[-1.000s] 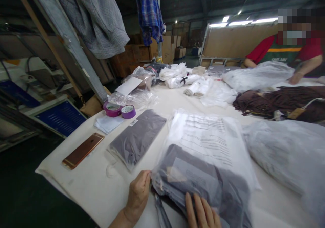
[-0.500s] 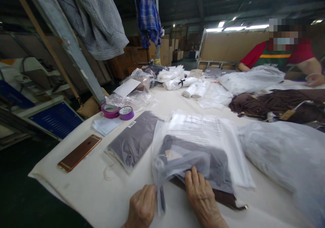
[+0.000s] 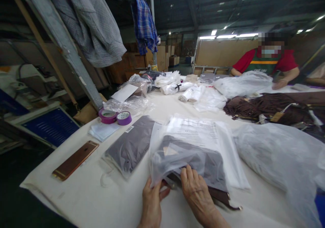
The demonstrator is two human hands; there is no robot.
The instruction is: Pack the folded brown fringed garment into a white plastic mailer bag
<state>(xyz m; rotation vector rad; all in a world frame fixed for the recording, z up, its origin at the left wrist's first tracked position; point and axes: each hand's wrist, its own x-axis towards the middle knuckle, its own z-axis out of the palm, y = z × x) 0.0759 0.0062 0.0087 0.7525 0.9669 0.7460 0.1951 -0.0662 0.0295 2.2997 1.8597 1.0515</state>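
My left hand (image 3: 151, 202) pinches the near edge of a clear plastic bag (image 3: 177, 153) on the white table (image 3: 106, 201). My right hand (image 3: 196, 194) presses on a folded dark brown garment (image 3: 200, 167) that lies partly inside the bag, its near end sticking out at the mouth. A card tag shows through the plastic. A printed white bag (image 3: 200, 133) lies just behind it.
A sealed bag with a dark garment (image 3: 130, 145) lies to the left, beside a rose-gold phone (image 3: 75, 159) and two purple tape rolls (image 3: 114, 116). Large plastic bags (image 3: 276, 157) fill the right. A person in red (image 3: 266, 62) works across the table by brown garments (image 3: 269, 104).
My left hand shifted from gripping the bag's lower left corner to pinching its near edge beside my right hand. The bag has slid further over the garment. The view tilted up slightly.
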